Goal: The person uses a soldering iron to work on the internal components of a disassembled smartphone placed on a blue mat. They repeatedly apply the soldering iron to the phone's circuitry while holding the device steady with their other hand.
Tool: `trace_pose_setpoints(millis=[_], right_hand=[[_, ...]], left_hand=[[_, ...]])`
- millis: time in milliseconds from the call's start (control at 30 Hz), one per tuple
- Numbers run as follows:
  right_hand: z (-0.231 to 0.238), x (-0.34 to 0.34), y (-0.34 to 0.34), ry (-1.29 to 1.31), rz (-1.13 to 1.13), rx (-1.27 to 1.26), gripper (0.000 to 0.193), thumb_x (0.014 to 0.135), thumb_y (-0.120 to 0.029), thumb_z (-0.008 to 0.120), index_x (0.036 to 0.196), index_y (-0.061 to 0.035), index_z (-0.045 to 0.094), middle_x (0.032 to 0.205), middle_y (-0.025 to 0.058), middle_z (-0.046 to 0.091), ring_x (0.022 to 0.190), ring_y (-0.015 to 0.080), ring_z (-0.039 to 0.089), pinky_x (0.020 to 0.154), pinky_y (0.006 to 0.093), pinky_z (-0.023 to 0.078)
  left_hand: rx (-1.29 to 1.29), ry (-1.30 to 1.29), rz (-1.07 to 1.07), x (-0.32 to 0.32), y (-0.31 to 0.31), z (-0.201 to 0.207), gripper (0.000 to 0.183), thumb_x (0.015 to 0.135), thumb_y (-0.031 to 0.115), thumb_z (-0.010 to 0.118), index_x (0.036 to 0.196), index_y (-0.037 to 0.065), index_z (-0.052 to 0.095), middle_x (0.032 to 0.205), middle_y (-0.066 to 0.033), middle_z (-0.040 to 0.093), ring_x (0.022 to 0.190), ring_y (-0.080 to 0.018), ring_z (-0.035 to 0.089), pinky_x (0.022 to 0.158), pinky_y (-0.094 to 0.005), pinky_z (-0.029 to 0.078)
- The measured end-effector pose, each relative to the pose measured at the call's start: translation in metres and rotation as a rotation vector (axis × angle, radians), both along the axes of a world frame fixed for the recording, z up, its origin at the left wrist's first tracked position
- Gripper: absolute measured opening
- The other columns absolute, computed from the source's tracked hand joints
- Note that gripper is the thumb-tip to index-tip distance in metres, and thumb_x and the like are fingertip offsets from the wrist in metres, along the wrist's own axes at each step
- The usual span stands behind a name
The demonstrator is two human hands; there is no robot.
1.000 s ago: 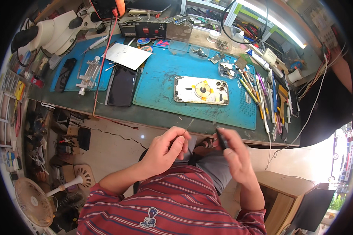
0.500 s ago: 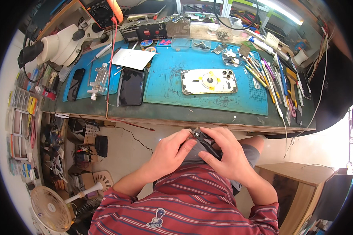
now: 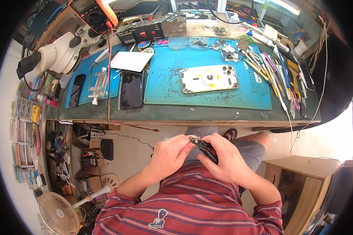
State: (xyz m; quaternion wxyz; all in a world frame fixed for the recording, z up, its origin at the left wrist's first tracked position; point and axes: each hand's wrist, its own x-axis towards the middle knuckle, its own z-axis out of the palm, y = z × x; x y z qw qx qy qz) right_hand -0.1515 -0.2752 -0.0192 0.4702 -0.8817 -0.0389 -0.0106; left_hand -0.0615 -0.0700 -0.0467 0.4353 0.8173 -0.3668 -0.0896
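Note:
Above my lap, in front of the bench edge, my right hand [image 3: 225,158] is wrapped round a pair of black-handled side cutters [image 3: 205,148]. Their jaws point left, up against the fingertips of my left hand [image 3: 168,155]. Those fingers are pinched together by the jaws; whatever they hold is too small or hidden to make out. On the blue work mat [image 3: 164,92] beyond my hands lies a white phone back housing [image 3: 192,81] with a round coil, yellow patches and a camera cluster.
Left on the bench are a dark phone [image 3: 131,90], a metal clamp [image 3: 100,86], a smaller phone [image 3: 77,90] and a microscope [image 3: 53,56]. Tweezers and brushes [image 3: 276,74] lie at the right. A fan [image 3: 59,213] stands low left, a wooden cabinet [image 3: 302,168] low right.
The cutters have turned slightly in my right hand, showing more of the jaws and handles. Both hands stay close together. The whole view has shifted a little, and a sandalled foot now shows.

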Motion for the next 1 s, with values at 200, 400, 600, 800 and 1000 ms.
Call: trace_pose_setpoints(millis=[200,400,600,800,1000], right_hand=[[-0.013,-0.008,0.007,0.055,-0.031,0.064,0.036,0.093,-0.013,0.078,0.122,-0.0004,0.06,0.097,0.0159,0.065,0.091,0.0373,0.067,0.08,0.0475,0.054],[-0.01,-0.01,0.008,0.111,-0.038,0.107,0.031,0.093,-0.012,0.076,0.119,-0.0038,0.063,0.094,0.0132,0.066,0.088,0.0355,0.068,0.078,0.046,0.054],[-0.017,-0.019,0.015,0.161,-0.082,0.166,0.031,0.086,-0.008,0.075,0.116,-0.0056,0.066,0.087,0.0107,0.066,0.079,0.0303,0.068,0.073,0.0422,0.054],[-0.031,-0.029,0.031,0.192,-0.162,0.242,0.037,0.079,-0.006,0.076,0.115,-0.0055,0.067,0.085,0.0078,0.064,0.074,0.0245,0.065,0.07,0.0386,0.054],[-0.044,-0.04,0.043,0.202,-0.175,0.279,0.039,0.076,-0.005,0.076,0.114,-0.005,0.068,0.084,0.0063,0.064,0.072,0.023,0.064,0.069,0.0361,0.053]], left_hand=[[-0.018,0.059,-0.06,-0.001,0.003,0.001,0.027,0.107,0.013,0.065,0.131,0.008,0.077,0.096,-0.0094,0.077,0.078,-0.0244,0.075,0.07,-0.036,0.06],[-0.068,-0.104,-0.082,0.0,0.003,-0.007,0.024,0.099,0.021,0.077,0.12,0.011,0.079,0.095,-0.0094,0.079,0.076,-0.0302,0.074,0.065,-0.0397,0.057],[-0.012,-0.223,-0.026,-0.006,0.008,-0.012,0.027,0.097,0.031,0.079,0.089,0.006,0.071,0.076,-0.0071,0.069,0.065,-0.0299,0.068,0.058,-0.0389,0.051],[0.03,-0.352,0.041,-0.014,0.016,-0.023,0.04,0.092,0.041,0.082,0.076,0.011,0.062,0.066,-0.0035,0.062,0.057,-0.026,0.064,0.052,-0.0389,0.047],[0.076,-0.403,0.047,-0.021,0.028,-0.027,0.049,0.088,0.046,0.084,0.069,0.012,0.054,0.06,-0.0021,0.054,0.052,-0.0235,0.059,0.05,-0.0381,0.044]])
